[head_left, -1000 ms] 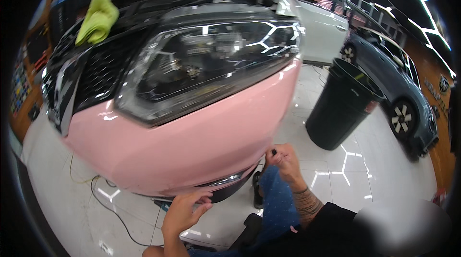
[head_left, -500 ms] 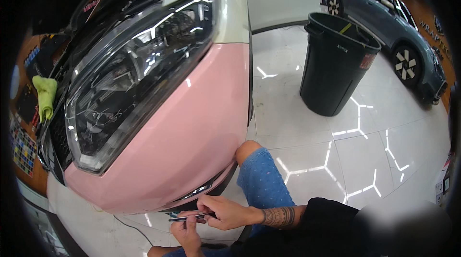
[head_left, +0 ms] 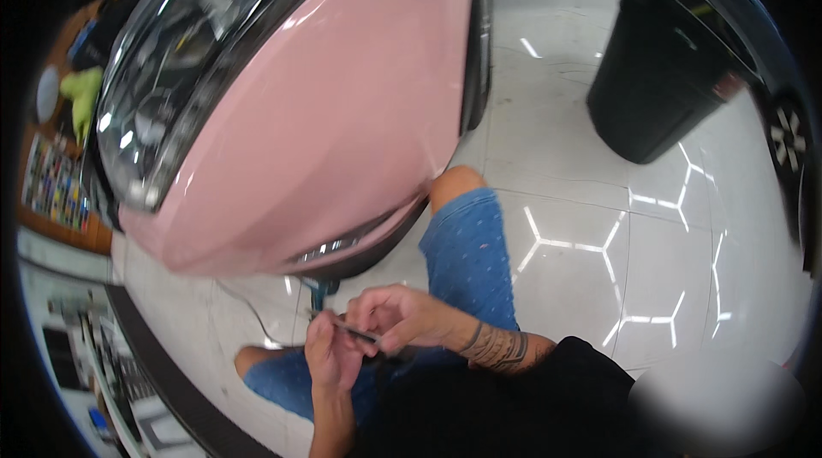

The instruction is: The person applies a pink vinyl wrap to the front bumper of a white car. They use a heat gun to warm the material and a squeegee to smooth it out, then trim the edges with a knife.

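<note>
In front of my body, both hands are closed on a slim, dark, straight tool (head_left: pixel 356 333) that looks like a thin utility knife. My left hand (head_left: pixel 330 359) pinches its far-left end between thumb and fingers. My right hand (head_left: pixel 401 318) grips the other end, thumb against it. The fingers partly cover the tool, and blur hides its tip. Just beyond my hands is the pink front bumper (head_left: pixel 342 115) of a car, with a narrow lamp (head_left: pixel 334 247) low on its corner. Neither hand touches the bumper.
A headlight (head_left: pixel 184 56) sits above the pink panel. A dark bin (head_left: pixel 659 73) stands on the tiled floor (head_left: pixel 565 287) at right, near another car's wheel (head_left: pixel 786 137). A cable (head_left: pixel 253 312) trails under the bumper. A yellow-green cloth (head_left: pixel 81 98) hangs at far left.
The view has tipped downward, so the bumper and bin sit higher in the picture. My hands stay together on the tool, which now slants more, its right end lower.
</note>
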Demonstrator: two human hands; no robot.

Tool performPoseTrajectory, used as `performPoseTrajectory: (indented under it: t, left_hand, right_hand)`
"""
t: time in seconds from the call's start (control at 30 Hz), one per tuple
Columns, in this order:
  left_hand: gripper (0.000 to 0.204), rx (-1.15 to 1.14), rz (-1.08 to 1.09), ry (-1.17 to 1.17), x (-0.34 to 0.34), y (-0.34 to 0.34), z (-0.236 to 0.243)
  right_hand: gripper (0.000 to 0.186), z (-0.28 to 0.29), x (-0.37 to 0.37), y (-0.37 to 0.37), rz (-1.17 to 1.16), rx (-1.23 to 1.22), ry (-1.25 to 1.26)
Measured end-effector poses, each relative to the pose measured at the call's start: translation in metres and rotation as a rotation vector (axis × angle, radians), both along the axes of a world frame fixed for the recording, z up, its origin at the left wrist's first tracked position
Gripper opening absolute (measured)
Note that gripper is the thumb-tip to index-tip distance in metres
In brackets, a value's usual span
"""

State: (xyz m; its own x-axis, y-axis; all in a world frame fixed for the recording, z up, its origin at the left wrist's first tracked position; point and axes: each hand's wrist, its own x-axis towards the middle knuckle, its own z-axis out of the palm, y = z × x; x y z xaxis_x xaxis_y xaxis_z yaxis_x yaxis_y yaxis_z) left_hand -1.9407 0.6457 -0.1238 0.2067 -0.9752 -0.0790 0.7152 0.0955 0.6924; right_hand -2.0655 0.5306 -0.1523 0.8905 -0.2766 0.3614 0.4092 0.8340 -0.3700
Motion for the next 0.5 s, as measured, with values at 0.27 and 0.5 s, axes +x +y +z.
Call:
performPoseTrajectory:
  t: [0.27, 0.5]
  left_hand:
    - [0.019, -0.922, -0.760, -0.344, -0.024, 0.029, 0.097]
    - [0.015, -1.187, -0.585, -0.680, 0.010, 0.053, 0.105]
  right_hand:
    - [0.037, 0.006, -0.015, 0.005, 0.007, 0.078, -0.114]
    - [0.041, 0.054, 0.002, -0.013, 0.204, -0.095, -0.539]
